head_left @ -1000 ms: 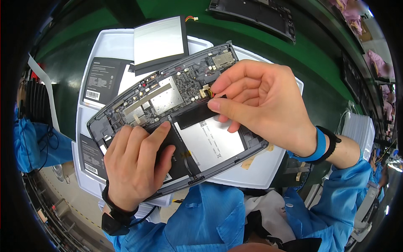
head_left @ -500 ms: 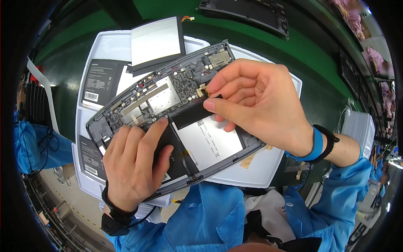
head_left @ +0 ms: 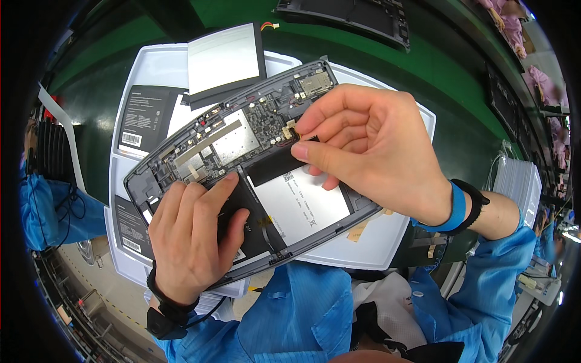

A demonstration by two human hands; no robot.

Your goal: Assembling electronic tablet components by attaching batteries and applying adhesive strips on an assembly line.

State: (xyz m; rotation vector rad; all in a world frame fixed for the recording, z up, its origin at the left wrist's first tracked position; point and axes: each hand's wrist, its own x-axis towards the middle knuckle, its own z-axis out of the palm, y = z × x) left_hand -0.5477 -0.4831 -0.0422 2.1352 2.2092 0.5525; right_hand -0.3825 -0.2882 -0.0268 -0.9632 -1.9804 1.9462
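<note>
- L hand (head_left: 190, 233), thumb & fingers spread, rests on opened device (head_left: 266, 121).
- R hand (head_left: 378, 151) at cream connector (head_left: 289, 129); can't tell if fingers pinch it.

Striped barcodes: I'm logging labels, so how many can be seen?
2: an upper barcode on the upper-left battery pack, and a lower barcode on the lower-left battery pack. Others may be hidden under the left hand or opened tablet.

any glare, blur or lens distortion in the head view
Head view: black vignette fills the corners; fisheye curves the green bench; pale sheen washes the silver-faced pack beyond the gray device; right hand looks sharp.
</note>
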